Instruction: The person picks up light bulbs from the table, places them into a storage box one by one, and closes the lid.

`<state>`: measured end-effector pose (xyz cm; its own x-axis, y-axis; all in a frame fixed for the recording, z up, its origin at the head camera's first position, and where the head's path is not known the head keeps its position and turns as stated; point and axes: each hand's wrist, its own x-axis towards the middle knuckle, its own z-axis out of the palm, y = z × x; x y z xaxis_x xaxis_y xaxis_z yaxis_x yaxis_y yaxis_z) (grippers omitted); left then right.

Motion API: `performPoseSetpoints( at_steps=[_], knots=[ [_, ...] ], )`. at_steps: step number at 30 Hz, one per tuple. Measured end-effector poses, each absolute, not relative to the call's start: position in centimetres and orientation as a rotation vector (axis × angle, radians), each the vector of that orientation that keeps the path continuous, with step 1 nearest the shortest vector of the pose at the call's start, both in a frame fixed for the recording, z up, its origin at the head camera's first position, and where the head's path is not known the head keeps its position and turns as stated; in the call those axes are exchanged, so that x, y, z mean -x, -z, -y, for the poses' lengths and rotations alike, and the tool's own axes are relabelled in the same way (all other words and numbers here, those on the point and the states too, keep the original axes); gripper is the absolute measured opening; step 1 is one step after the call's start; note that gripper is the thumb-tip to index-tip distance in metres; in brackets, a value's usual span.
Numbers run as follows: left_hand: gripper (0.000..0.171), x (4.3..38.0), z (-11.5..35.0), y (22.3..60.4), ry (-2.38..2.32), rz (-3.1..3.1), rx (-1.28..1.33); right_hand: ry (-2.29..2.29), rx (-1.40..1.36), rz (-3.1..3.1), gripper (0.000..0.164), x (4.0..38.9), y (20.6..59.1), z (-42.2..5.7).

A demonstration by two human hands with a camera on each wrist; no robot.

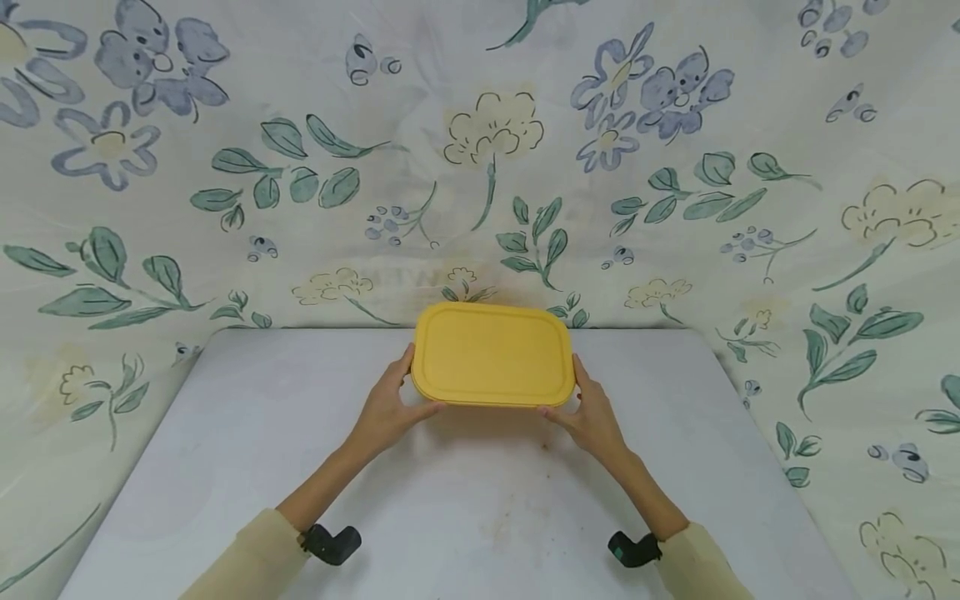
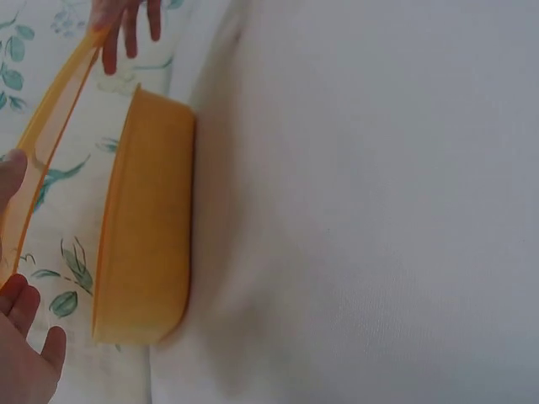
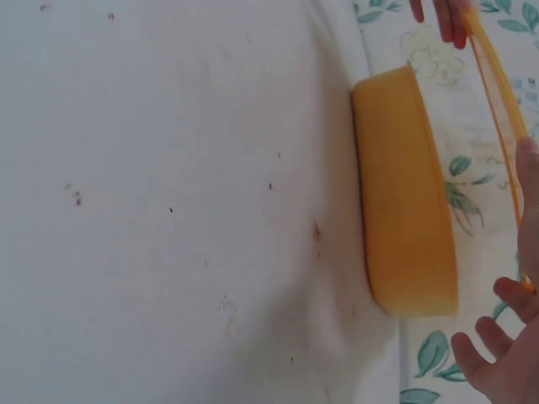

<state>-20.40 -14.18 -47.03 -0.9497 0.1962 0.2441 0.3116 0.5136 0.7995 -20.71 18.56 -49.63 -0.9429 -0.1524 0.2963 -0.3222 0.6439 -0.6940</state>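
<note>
A yellow rectangular lid [image 1: 492, 354] with rounded corners is held by both hands near the table's far edge. On its left end, my left hand [image 1: 386, 412] grips it, the thumb at the near edge. The right hand [image 1: 592, 417] grips the opposite end in the same way. Both wrist views show the lid raised apart from a yellow plastic container [image 2: 152, 219], which stands upright on the table. From the head view that container is hidden beneath the lid; its inside cannot be seen in any view.
A white table [image 1: 480, 517] spreads under the hands, with small dark specks and reddish-brown stains on its surface. Floral cloth [image 1: 420, 267] hangs behind the table and along its sides. Dark wrist devices [image 1: 333, 546] sit at both sleeve cuffs.
</note>
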Motion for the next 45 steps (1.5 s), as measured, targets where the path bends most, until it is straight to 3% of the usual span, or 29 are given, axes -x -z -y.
performPoseSetpoints(
  at_steps=[45],
  knots=[
    [0.104,24.5,13.6,49.3,1.395,2.794,0.287,-1.352,-0.348,2.825,0.097,26.1,50.3,-19.1]
  ],
)
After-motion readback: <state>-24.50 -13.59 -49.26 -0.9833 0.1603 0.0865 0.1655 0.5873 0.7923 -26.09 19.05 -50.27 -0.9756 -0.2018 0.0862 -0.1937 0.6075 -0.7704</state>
